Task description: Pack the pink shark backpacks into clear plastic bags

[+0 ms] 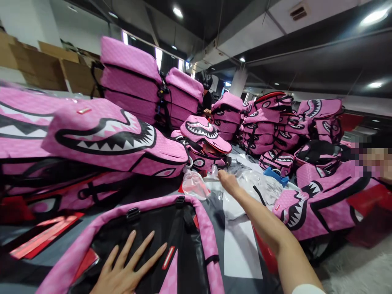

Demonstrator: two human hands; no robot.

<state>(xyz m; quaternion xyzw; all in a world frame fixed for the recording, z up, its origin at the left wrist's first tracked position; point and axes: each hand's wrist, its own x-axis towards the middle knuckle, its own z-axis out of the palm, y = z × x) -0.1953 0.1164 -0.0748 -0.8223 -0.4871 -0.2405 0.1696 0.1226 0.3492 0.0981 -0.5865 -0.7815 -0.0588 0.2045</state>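
Note:
My left hand [127, 267] lies flat with fingers spread on the black back panel of a pink backpack [171, 241] right in front of me. My right arm stretches forward, and my right hand [227, 181] is closed at a heap of clear plastic bags [245, 183] on the table. Its fingers pinch at the plastic near a small crumpled bag [194, 183]. Just beyond the hand sits a pink backpack with a shark-mouth print [202, 132].
Stacks of pink shark-mouth backpacks [107, 139] crowd the left, back [131, 81] and right [318, 200]. A blue object [275, 174] lies among the plastic. A person in a dark cap [206, 87] stands behind the far stacks; another person is at the right edge.

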